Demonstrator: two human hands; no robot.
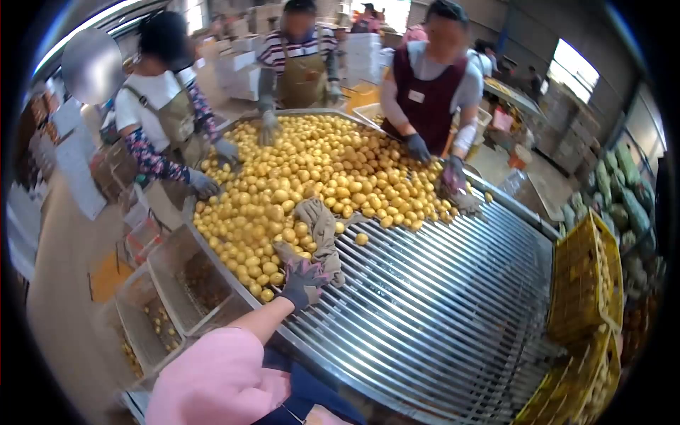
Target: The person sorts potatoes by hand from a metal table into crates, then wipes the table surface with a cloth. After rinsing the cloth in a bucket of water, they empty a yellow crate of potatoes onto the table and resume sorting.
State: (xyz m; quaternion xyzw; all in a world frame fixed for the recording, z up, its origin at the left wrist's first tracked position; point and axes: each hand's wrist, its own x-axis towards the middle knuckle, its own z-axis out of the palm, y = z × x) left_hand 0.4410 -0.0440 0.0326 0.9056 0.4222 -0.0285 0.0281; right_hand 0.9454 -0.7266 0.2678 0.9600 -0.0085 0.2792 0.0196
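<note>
My left hand (304,282), in a grey and pink glove, reaches in at the lower edge of the potato heap with its fingers spread. It touches a crumpled grey-brown cloth (322,230) that lies against the potatoes and the rollers. Small yellow potatoes (262,212) are piled on the far and left part of a metal roller table (418,297). A single potato (362,239) sits apart on the rollers. My right hand is out of view.
Three co-workers stand around the far side, gloved hands (203,182) on the potatoes. One hand (452,177) rests by another dark cloth (467,204). Yellow crates (577,283) stand at right, plastic bins (152,319) at left. A raised metal rim (510,205) borders the table.
</note>
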